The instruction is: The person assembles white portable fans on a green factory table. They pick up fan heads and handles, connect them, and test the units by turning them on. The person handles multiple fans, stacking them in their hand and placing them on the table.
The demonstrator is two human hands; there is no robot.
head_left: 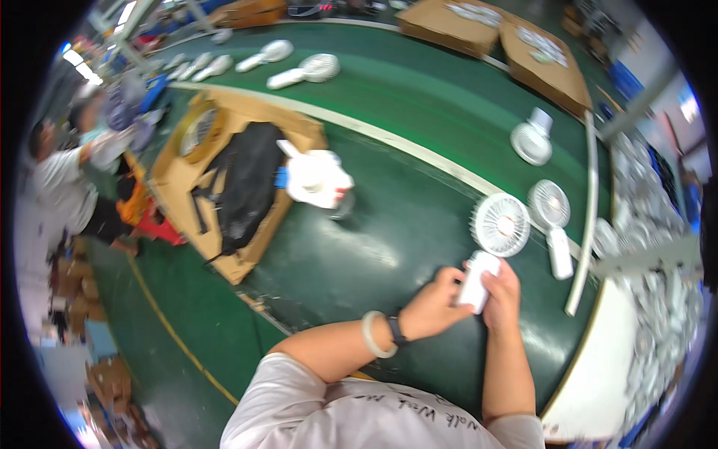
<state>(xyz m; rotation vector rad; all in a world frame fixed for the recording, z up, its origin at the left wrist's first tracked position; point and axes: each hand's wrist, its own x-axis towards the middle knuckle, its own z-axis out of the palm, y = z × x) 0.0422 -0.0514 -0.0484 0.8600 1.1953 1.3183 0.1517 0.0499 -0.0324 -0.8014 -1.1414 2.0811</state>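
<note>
Bench [389, 258] top is dark green and glossy, with light glare in the middle. Your hands are together, left hand [432, 305] and right hand [502, 292] both clamped on the handle of a white fan [501, 224]. That fan is over the bench, right of centre, grille facing up.

Pale rail [419, 148] runs diagonally past it; bright green strip [419, 101] beyond. Second fan [550, 206] lies across the rail, just right of yours. Another fan [532, 142] sits farther out on the strip; more white fans [318, 69] line its far left. White tube [585, 202] runs along the right end.

Left on the bench: cardboard tray [168, 179] with a yellow ring [179, 136] and black bag [254, 179]; white bundle [318, 178] at its right edge.

Room: green floor [127, 329] with a yellow line [173, 334], brown cartons [112, 382] lower left, blurred person [60, 179] in a light top at left. Cardboard boxes [441, 36] with white parts up top; greyish parts [651, 224] heaped at right, too small to identify.
</note>
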